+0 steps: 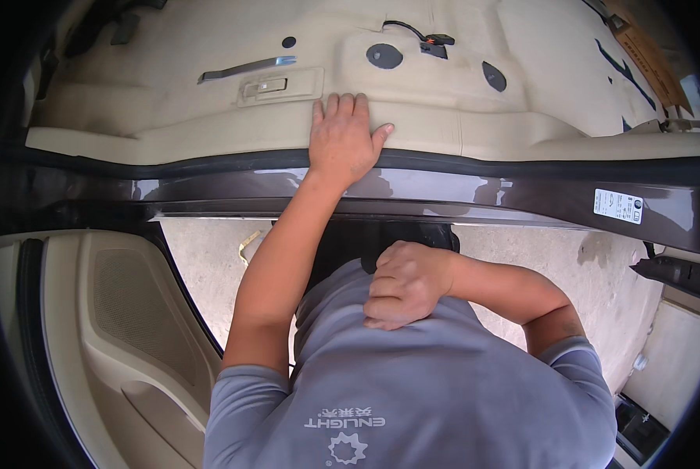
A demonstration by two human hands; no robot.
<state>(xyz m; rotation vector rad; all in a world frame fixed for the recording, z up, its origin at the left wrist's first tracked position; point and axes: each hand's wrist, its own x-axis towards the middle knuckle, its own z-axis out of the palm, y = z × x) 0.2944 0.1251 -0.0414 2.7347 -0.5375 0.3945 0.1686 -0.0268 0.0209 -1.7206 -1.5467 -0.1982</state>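
Observation:
My left hand (344,139) lies flat on the padded front edge of the beige car floor carpet (428,125), fingers stretched out and thumb apart. Just beyond its fingertips is a rectangular recessed panel with a latch (272,86). A flat metal pry bar (248,69) with a forked shiny end rests on the carpet behind that panel. My right hand (409,285) is closed into a fist in front of my grey shirt (436,375). A small dark shape shows beside its knuckles; whatever the fingers hold, if anything, is hidden.
A dark, glossy door sill (444,186) with a white label (618,205) crosses the view. Beyond it, a black cable connector (436,47) pokes through the carpet. An open door panel (131,313) stands at left; a cardboard piece (647,59) lies far right.

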